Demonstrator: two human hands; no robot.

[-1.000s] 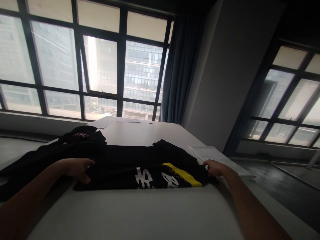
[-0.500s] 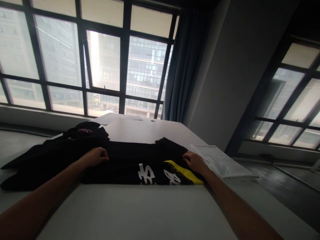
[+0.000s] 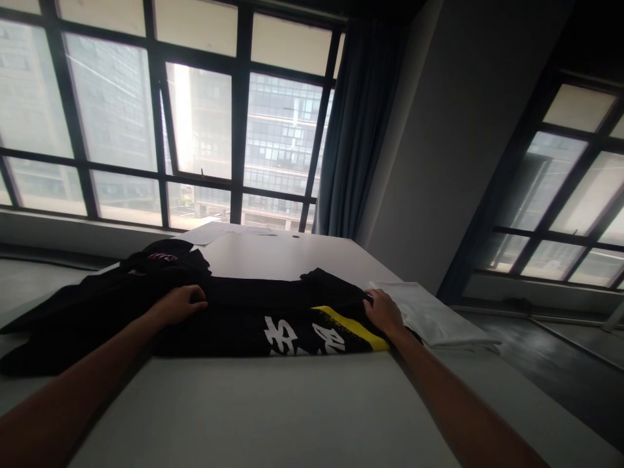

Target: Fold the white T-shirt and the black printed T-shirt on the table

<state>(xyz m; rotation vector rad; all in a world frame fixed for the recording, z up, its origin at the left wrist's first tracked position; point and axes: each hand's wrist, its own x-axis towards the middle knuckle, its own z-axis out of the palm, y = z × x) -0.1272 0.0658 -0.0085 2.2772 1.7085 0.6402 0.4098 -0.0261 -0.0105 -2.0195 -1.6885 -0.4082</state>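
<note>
A black T-shirt (image 3: 234,331) lies folded over in a wide strip across the white table, with white lettering and a yellow band on its right part. My left hand (image 3: 181,304) rests on its left part, thumb and forefinger curved with a gap between them. At the shirt's right end, my right hand (image 3: 383,312) touches the cloth with fingers apart. Some dark cloth shows past the right wrist. Left of the shirt is a heap of black clothing (image 3: 88,305) with small pink lettering; the border between the two is hard to make out.
The white table (image 3: 253,409) reaches toward the windows. A folded white cloth (image 3: 443,318) lies on its right side, and paper sheets (image 3: 234,229) are at the far end. Beyond stand a blue curtain (image 3: 358,130) and a grey pillar (image 3: 433,143).
The fingers of both hands have loosened from a tighter grip on the black T-shirt. My right hand has shifted slightly right across it, while the print has slid slightly left and away.
</note>
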